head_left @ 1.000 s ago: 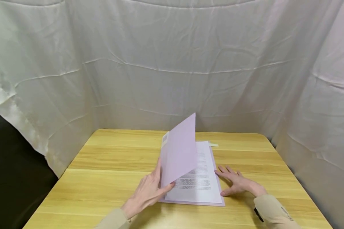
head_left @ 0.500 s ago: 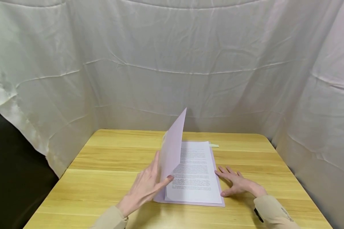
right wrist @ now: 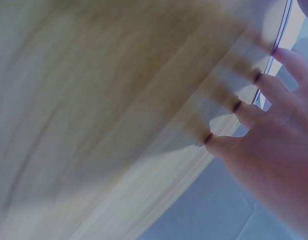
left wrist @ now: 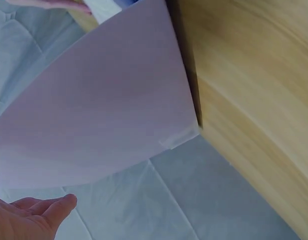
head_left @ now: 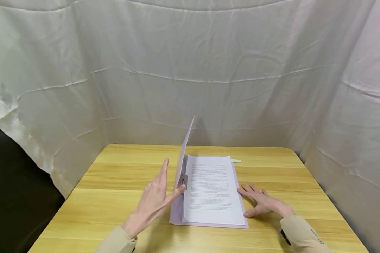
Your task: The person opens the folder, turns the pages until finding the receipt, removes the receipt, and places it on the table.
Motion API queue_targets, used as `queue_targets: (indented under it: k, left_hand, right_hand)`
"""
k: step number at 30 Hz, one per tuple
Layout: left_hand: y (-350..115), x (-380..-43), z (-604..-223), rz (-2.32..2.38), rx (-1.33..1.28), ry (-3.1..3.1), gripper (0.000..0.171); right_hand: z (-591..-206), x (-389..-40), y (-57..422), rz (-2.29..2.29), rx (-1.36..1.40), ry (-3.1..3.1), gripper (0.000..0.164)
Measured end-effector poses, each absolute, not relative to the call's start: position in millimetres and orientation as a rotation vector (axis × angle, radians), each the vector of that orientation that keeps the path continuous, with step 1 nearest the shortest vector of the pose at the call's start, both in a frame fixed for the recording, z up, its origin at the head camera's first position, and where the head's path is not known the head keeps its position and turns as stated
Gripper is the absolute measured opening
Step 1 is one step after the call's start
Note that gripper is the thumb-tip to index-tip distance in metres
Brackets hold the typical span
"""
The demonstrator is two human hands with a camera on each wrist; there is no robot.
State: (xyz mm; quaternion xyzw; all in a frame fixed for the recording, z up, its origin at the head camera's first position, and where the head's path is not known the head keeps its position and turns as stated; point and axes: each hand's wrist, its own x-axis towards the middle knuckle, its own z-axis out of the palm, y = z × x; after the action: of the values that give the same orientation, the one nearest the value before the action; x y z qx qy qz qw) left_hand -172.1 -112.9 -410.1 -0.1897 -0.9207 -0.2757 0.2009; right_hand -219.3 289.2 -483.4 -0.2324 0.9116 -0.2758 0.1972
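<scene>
- Cover now stands nearer nine o'clock, so clip shows;
- left hand beside cover, thumb and fingers apart;
- right hand at folder's three o'clock, fingers spread.

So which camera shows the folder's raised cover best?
The left wrist view: there the raised cover shows its broad outer face, though partly cropped. The head view catches it nearly edge-on; the right wrist view shows none I can make out.
</scene>
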Motion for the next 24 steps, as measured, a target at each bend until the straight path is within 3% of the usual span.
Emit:
queue_targets:
  k: [11, 24]
  left_hand:
    - [-126.4, -172.4, -399.8, -0.846, -0.519, -2.437, 0.09]
    - [-145.6, -186.2, -402.4, -0.948, -0.73, -2.169, 0.077]
  right_hand:
    - [-483.6, -220.1, 289.4, -0.773, -0.644, 2.545, 0.096]
    - [-485.5, -220.5, 290.0, -0.774, -0.647, 2.552, 0.096]
